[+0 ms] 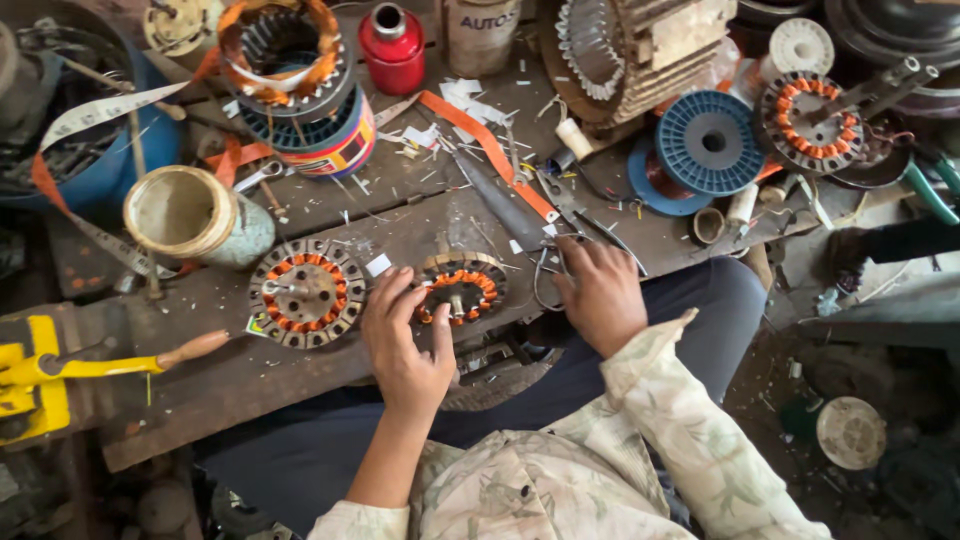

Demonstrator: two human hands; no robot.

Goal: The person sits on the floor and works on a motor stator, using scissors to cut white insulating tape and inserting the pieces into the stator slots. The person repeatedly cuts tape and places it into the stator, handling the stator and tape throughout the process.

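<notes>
My left hand (405, 335) rests on a small round motor stator (460, 287) wound with orange copper wire, fingers spread over its left rim. My right hand (598, 293) lies flat on the wooden bench (300, 365) just right of that stator, its fingertips at the handles of a pair of scissors (555, 262). A larger stator (306, 292) with orange windings lies on the bench to the left of my left hand. Neither hand grips anything.
A tin can (195, 215) lies on its side at left. A yellow vice (30, 375) sits at the bench's left end. A blue wire spool (710, 143), another stator (812, 118), a red bottle (392, 45) and stacked stators (295, 75) crowd the back.
</notes>
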